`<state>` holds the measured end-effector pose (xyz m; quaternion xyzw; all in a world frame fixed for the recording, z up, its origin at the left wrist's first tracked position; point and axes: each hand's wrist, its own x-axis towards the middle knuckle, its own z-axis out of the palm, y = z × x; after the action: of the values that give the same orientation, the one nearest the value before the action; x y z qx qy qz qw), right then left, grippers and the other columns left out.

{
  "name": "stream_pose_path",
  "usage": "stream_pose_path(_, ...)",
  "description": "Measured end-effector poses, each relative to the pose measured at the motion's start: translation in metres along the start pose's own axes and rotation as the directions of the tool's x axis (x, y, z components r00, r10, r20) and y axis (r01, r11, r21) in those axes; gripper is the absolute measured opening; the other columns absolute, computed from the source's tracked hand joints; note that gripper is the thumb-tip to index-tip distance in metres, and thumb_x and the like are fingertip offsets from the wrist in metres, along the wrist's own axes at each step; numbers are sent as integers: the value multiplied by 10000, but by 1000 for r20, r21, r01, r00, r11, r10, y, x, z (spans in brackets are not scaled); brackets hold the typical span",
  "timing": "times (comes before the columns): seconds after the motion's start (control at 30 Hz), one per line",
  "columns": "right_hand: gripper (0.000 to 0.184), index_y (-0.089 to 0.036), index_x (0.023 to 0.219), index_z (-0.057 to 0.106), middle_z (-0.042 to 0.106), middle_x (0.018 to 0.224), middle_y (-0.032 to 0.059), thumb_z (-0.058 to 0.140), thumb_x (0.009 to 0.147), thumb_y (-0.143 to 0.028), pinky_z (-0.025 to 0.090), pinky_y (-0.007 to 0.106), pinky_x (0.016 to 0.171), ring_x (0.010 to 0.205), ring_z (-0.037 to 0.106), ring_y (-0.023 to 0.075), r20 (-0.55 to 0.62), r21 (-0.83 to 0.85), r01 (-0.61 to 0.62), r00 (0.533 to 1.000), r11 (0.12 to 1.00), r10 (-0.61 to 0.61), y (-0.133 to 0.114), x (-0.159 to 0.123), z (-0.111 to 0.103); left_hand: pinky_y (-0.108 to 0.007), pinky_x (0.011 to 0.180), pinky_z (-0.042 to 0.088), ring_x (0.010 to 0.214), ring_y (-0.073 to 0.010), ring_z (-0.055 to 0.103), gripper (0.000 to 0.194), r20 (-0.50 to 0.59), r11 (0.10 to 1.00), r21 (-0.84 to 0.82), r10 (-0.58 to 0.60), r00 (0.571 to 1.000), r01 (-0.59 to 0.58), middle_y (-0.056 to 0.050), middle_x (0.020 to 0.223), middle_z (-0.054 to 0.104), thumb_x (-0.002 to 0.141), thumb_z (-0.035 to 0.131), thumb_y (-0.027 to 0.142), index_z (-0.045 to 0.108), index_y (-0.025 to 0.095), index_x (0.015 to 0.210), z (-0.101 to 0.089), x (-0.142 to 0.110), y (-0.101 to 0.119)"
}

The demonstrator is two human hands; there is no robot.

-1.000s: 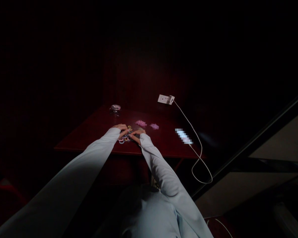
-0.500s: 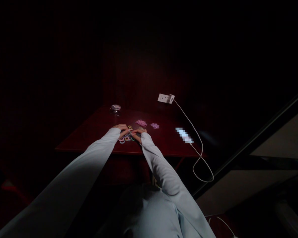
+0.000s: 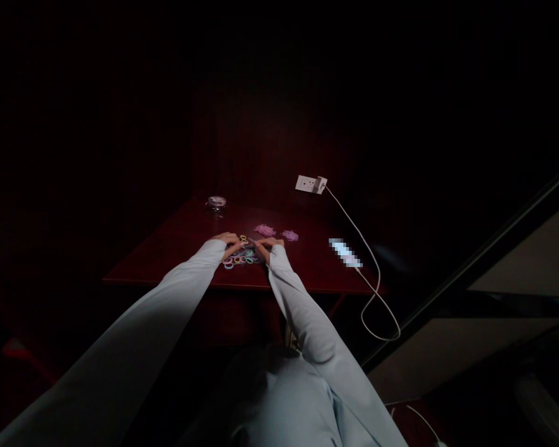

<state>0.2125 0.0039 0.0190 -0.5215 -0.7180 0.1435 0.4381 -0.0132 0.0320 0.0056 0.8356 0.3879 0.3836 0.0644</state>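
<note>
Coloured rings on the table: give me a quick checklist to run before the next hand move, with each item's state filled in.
1. Left hand at the coloured rings: ok, at their left side.
2. Right hand at the rings: ok, at their right side.
3. What each grip holds: cannot tell, fingers too small and dark.
4. Pink pile and purple pile separate: ok, a gap shows between them.
5. Phone cable away from both hands: ok, off to the right.
6. Lighting: not ok, much of the view is very dark.
</note>
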Motion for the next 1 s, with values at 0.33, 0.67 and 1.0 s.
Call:
stream_pose_path(0.33,260,-256,1033,822,726,1237,105,623,994,-419,350,427,985,1227,485,335,-218,-294,-312,942,904,254,-2,1,-23,-317,856,480,859,-197,617,414,-106,995,-22,-96,990,94,-26,855,719,1002,459,491,671,241,750,1,5,1)
stream_pose_path(0.67,240,-259,1025,811,723,1226,118,642,989,-425,309,465,996,1226,484,358,-200,-417,-311,948,854,248,-4,0,-24,-431,954,363,1061,-274,619,160,-323,814,200,-470,821,545,-53,1026,756,963,574,284,713,242,897,-25,-1,33)
stream_pose_path(1.0,224,-268,1115,789,721,1187,74,618,1038,-389,331,392,995,1154,465,277,88,-394,148,988,907,-124,-20,-3,-9,-400,932,405,1098,-274,616,202,-294,796,179,-518,803,579,-50,1094,756,983,534,268,722,260,909,-25,1,33)
